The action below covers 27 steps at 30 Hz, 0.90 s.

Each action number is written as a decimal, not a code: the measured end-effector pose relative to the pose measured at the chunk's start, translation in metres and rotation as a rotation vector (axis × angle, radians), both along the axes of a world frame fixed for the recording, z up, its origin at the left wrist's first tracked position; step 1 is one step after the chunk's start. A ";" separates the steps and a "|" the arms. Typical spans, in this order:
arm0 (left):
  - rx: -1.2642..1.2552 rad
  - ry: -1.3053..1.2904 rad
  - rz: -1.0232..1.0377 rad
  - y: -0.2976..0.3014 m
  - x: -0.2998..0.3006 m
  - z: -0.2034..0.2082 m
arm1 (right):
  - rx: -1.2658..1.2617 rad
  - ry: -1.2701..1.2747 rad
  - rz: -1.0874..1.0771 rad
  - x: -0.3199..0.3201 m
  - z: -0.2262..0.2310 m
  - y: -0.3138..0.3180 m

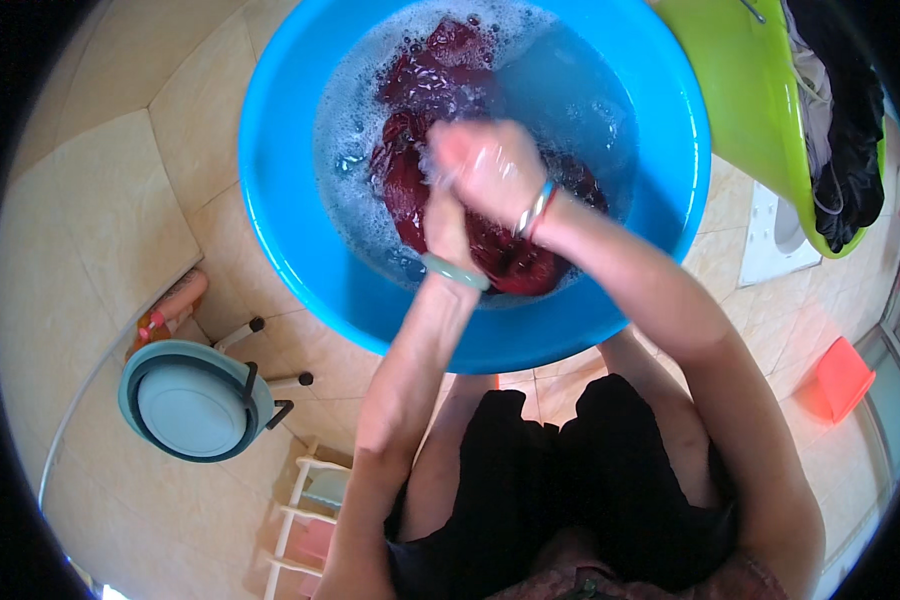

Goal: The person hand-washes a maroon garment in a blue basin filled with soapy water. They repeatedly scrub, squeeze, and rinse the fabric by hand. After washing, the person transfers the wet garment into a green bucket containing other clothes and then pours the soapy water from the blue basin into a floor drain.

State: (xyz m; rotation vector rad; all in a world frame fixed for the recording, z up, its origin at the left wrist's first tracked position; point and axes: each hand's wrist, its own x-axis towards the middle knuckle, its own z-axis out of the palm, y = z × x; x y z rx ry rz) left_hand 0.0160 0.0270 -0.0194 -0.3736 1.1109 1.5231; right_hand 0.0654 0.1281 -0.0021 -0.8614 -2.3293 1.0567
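Observation:
A dark red cloth (530,272) lies soaked and bunched in soapy water inside a large blue basin (275,170). Over the middle of the basin my two hands meet at the cloth. My right hand (490,170), wet and blurred by motion, is closed like a fist on a fold of it, with a silver bangle and a red band at the wrist. Just below and left, my left hand (445,225) is pressed against the cloth, a pale green bangle on its wrist. Its fingertips are hidden behind the right hand.
A green tub (740,90) with dark and grey clothes (840,150) stands at the upper right, beside a white floor fixture (770,235). An orange-red container (838,382) is farther right. To the left are a grey-blue basin (192,408) and a white rack (295,510).

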 end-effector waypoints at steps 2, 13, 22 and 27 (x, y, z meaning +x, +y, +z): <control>-0.107 -0.214 0.038 0.015 0.010 0.023 | -0.063 -0.156 -0.080 0.006 -0.016 0.011; -0.093 0.032 0.040 -0.012 -0.007 -0.006 | -0.017 0.074 0.072 0.021 0.013 -0.037; -0.012 0.031 -0.007 0.013 -0.033 0.002 | -0.194 -0.308 -0.363 0.040 -0.053 0.051; -0.177 0.104 0.037 0.011 -0.031 -0.011 | 0.054 -0.502 -0.001 0.049 -0.073 0.029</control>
